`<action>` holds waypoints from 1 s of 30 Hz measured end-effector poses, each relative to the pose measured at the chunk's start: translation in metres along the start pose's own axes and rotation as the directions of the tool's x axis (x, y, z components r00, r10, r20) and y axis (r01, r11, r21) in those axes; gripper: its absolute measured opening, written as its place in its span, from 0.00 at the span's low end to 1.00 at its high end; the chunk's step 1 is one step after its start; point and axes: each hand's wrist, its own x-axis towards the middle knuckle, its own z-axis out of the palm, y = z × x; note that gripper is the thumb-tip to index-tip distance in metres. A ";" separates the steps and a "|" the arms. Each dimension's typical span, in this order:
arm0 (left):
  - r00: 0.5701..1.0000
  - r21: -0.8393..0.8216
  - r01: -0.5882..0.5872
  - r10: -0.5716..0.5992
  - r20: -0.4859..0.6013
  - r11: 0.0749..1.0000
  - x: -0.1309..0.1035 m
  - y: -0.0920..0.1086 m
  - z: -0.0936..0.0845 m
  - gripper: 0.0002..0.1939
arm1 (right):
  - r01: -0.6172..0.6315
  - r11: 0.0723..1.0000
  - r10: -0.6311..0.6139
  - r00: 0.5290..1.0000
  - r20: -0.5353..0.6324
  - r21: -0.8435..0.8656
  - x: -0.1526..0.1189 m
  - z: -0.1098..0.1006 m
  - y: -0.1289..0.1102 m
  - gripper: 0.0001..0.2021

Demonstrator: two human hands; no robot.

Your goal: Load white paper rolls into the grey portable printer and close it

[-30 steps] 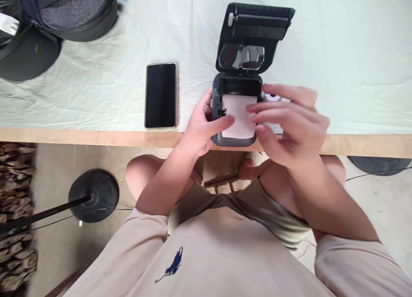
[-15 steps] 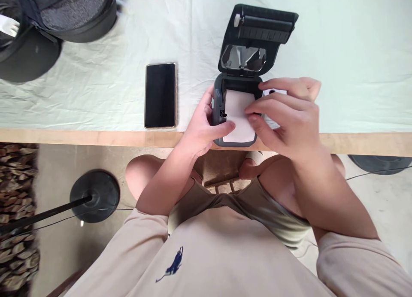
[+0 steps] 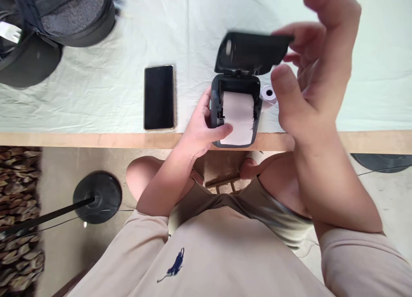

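At the table's front edge sits a small black thermal printer with its lid raised on the back hinge. White label paper lies in its bay, the right edge ragged. My left hand clasps the printer's left side, its thumb lying over the paper. To the right, my right hand has its fingers spread, with fingertips behind the lid's right corner and the thumb apart in front. Whether those fingertips press on the lid is partly hidden. A small white paper roll lies beside the printer, close to my right thumb.
A phone with a dark screen lies left of the printer. An open black case with a grey foam-like lining occupies the far left corner. Below the table's wooden edge stands a round black stand base.
My right hand has left the paper and risen to the lid's right corner. The lid has tilted forward, blurred by motion. The paper roll now shows more fully. My left hand keeps its hold.
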 end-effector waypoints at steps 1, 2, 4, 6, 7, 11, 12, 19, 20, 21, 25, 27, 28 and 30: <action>1.000 -0.004 0.002 -0.002 0.002 1.000 0.000 0.000 -0.001 0.37 | 0.053 0.999 -0.053 0.998 -0.037 0.012 -0.002 0.000 -0.001 0.25; 1.000 -0.008 0.008 -0.008 0.003 1.000 0.000 0.000 -0.001 0.38 | 0.108 0.994 -0.108 0.992 -0.058 0.011 -0.005 0.001 -0.002 0.20; 1.000 -0.024 0.026 -0.026 0.001 0.999 0.000 0.000 -0.001 0.40 | 0.162 0.987 -0.163 0.986 -0.046 -0.020 -0.012 0.001 -0.004 0.12; 0.999 -0.062 0.036 -0.036 0.005 0.997 -0.001 0.001 0.001 0.42 | 0.160 0.986 -0.161 0.987 -0.024 -0.045 -0.019 0.000 -0.005 0.08; 0.999 -0.089 0.035 -0.034 0.008 0.995 -0.001 0.001 0.003 0.43 | 0.150 0.987 -0.151 0.989 -0.009 -0.052 -0.021 0.000 -0.005 0.07; 0.999 -0.172 0.015 -0.020 -0.027 0.985 -0.004 0.003 0.012 0.38 | 0.042 0.995 -0.031 0.993 0.117 -0.096 -0.026 -0.001 -0.009 0.09; 0.999 -0.174 0.021 -0.027 -0.036 0.985 -0.004 0.003 0.014 0.36 | 0.022 0.995 -0.008 0.990 0.143 -0.097 -0.026 -0.002 -0.010 0.12; 0.999 -0.132 0.019 -0.023 -0.031 0.991 -0.005 0.004 0.014 0.27 | 0.020 0.995 0.005 0.967 0.254 -0.096 -0.030 -0.006 -0.019 0.21; 0.999 -0.130 0.013 -0.018 -0.034 0.991 -0.005 0.004 0.013 0.27 | 0.020 0.995 0.006 0.966 0.257 -0.097 -0.030 -0.006 -0.018 0.20; 0.999 -0.130 0.008 -0.013 -0.040 0.991 -0.005 0.004 0.013 0.26 | 0.022 0.995 0.003 0.966 0.257 -0.094 -0.031 -0.006 -0.017 0.20; 0.999 -0.134 0.011 -0.017 -0.044 0.991 -0.005 0.005 0.015 0.27 | 0.060 0.996 -0.043 0.974 0.223 -0.073 -0.034 -0.003 -0.012 0.20; 0.999 -0.136 0.029 -0.034 -0.036 0.990 -0.005 0.005 0.016 0.29 | 0.085 0.994 -0.071 0.980 0.188 -0.068 -0.035 -0.001 -0.011 0.20; 0.998 -0.137 0.037 -0.042 -0.039 0.990 -0.005 0.005 0.017 0.30 | 0.092 0.993 -0.081 0.984 0.157 -0.067 -0.035 0.000 -0.012 0.20; 0.998 -0.144 0.038 -0.046 -0.053 0.989 -0.005 0.004 0.015 0.31 | 0.089 0.994 -0.087 0.996 0.033 -0.069 -0.036 0.001 -0.014 0.17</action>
